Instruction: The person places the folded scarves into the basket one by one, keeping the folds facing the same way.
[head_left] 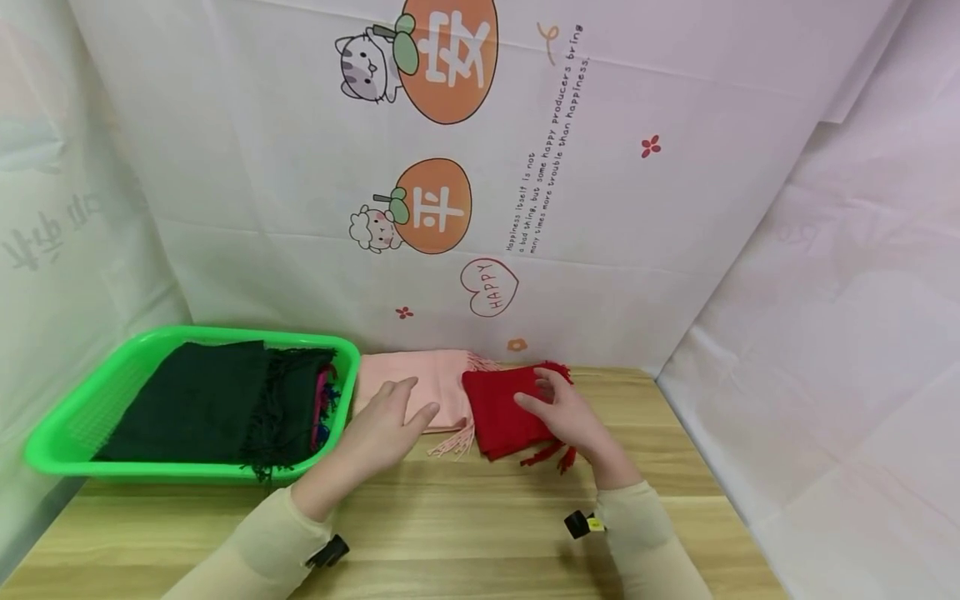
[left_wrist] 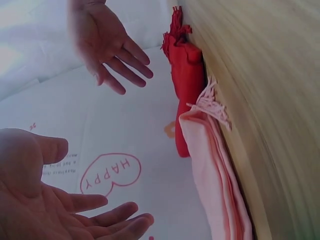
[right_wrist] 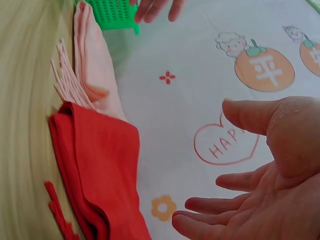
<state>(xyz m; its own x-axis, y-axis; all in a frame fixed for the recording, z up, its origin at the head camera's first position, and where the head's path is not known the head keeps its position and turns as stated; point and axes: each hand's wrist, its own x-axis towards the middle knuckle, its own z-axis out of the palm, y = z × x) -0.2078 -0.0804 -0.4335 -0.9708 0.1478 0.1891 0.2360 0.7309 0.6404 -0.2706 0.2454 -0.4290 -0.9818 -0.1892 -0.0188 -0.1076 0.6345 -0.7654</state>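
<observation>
A folded red scarf (head_left: pixel 501 410) with fringed ends lies on the table, its left edge against a folded pink scarf (head_left: pixel 438 379). My right hand (head_left: pixel 567 410) hovers above the red scarf with fingers spread; the right wrist view shows the palm bare and apart from the cloth. Over the pink scarf's front part hangs my left hand (head_left: pixel 384 429), fingers loosely extended. Nothing lies in its palm in the left wrist view. Seen from the side there, the pink scarf (left_wrist: pixel 210 175) is a stack of several folded layers.
At the left stands a green plastic basket (head_left: pixel 56 454) holding a folded dark green scarf (head_left: pixel 191 400), with pink and blue cloth edges at its right side. A white printed sheet (head_left: pixel 600 208) rises behind the wooden table (head_left: pixel 465 533), and white cloth hangs on both sides.
</observation>
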